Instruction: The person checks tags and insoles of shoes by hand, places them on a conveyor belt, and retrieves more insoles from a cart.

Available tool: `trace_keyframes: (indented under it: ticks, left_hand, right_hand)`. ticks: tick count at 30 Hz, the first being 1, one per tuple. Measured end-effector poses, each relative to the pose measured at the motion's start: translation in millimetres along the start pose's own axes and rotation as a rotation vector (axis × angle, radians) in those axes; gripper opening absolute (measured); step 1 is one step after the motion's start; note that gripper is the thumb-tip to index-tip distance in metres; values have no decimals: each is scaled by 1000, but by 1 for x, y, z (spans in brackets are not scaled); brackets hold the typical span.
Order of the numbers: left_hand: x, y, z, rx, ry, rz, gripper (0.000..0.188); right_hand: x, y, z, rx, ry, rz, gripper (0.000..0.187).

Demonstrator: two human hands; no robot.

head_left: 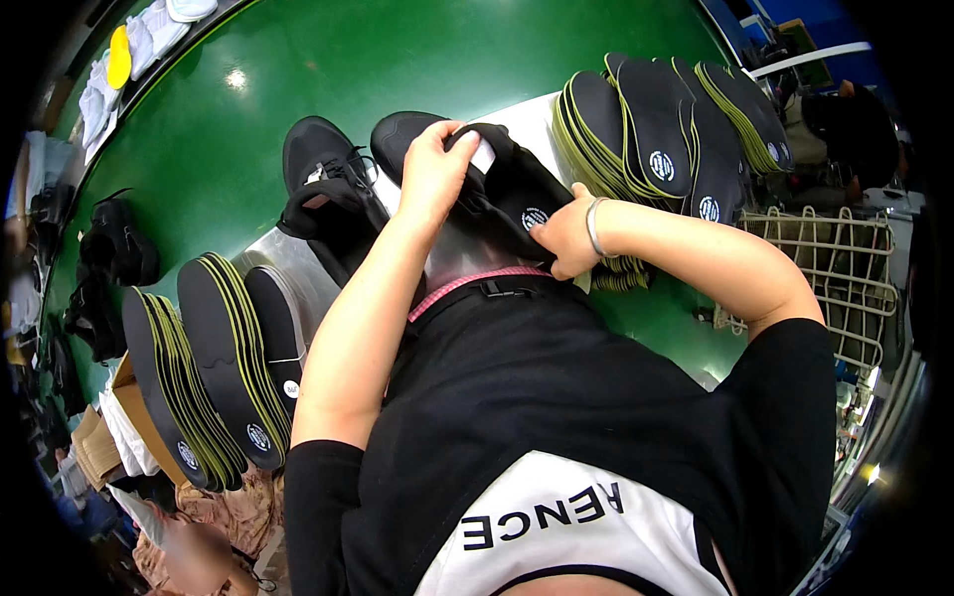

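A black shoe (402, 134) lies before me on the work surface, its toe pointing away and its opening spread. My left hand (434, 171) grips the shoe's upper near the tongue, thumb and fingers closed on the fabric. At the heel end, my right hand (573, 234) is closed on the shoe, with its thumb beside a dark insole (535, 215) that bears a round white mark. The insole's heel part shows in the opening; its front is hidden. To the left rests a second black shoe (316, 149) with laces, partly behind my left forearm.
Stacked black insoles with yellow-green edges (596, 119) stand at the right, and more insole stacks (224, 348) at the left. A wire basket (820, 268) is beyond my right arm. Other black shoes (117, 238) lie on the green surface (288, 60) at far left.
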State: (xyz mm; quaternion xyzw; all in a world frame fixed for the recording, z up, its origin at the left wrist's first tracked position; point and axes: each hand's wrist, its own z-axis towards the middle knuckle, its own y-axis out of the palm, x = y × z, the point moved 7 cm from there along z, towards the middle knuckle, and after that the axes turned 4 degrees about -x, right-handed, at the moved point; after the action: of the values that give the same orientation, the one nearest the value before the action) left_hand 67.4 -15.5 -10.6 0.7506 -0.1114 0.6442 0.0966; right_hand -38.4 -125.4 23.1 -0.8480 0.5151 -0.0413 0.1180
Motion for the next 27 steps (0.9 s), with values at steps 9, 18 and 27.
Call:
trace_keyframes:
  ticks: [9,18,27]
  left_hand:
    - [5,-3,-22,-60,-7,-170,23]
    - [8,-15,-54,-9,-23,-301,20]
    - [9,3,-17,-49,-20,-202,21]
  right_hand:
    - [3,-4,-1,249,-157,168,49]
    - [15,-42,-63,832,-551,1013,28]
    - [-3,-86,84,771,-252,424,36]
